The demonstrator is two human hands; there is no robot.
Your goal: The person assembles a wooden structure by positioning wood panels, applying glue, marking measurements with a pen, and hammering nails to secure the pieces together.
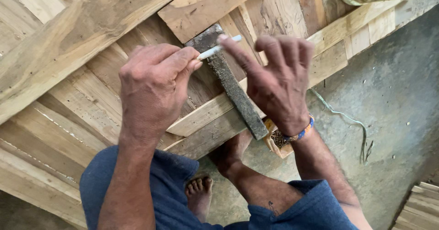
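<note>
My left hand (153, 86) pinches one end of a thin white stick (218, 47), like a piece of chalk or a rolled paper. My right hand (274, 79) touches the stick's other end with its forefinger, the remaining fingers spread apart. Both hands hover over a rusty grey metal hammer (233, 86) that lies slanted on a panel of joined wooden planks (68, 74). The hammer's handle reaches down past the panel's lower edge. A beaded band circles my right wrist.
A long wooden board (82, 33) lies diagonally across the panel at upper left. A small box of nails (276, 141) sits under my right wrist. A green cord (347, 120) trails over the concrete floor. Stacked wood strips (420, 207) lie at bottom right. My bare feet are below.
</note>
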